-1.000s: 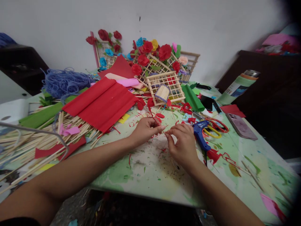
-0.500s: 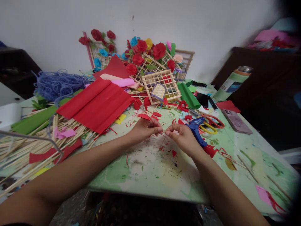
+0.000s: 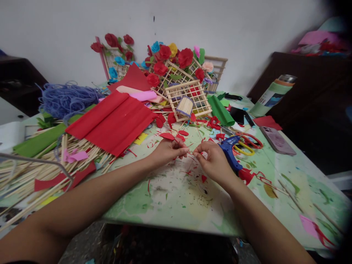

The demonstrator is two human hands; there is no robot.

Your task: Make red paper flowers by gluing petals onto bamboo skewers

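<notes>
My left hand (image 3: 172, 149) is closed in a pinch over the middle of the table, thumb against fingertips. Facing it, a small gap away, my right hand (image 3: 211, 157) also pinches. Whatever is between the fingertips of either hand is too small to make out. A red paper petal (image 3: 167, 136) shows at the back of my left hand; whether it touches the hand I cannot tell. Just beyond lies another red petal (image 3: 183, 133). Beside my right hand is a blue glue gun (image 3: 230, 152), partly hidden by the hand, with scissors (image 3: 244, 150) behind it.
Red crepe paper (image 3: 110, 123) lies on thin wooden sticks (image 3: 90, 146) at left, near blue yarn (image 3: 68, 99). Stick lattices (image 3: 189, 99) with paper flowers (image 3: 165, 53) stand at the back. A bottle (image 3: 273, 95) and a phone (image 3: 277, 140) are at right. Red scraps litter the table (image 3: 170, 205).
The fingertips of my two hands have drawn slightly apart. Both hands stay pinched, and the view has shifted a little.
</notes>
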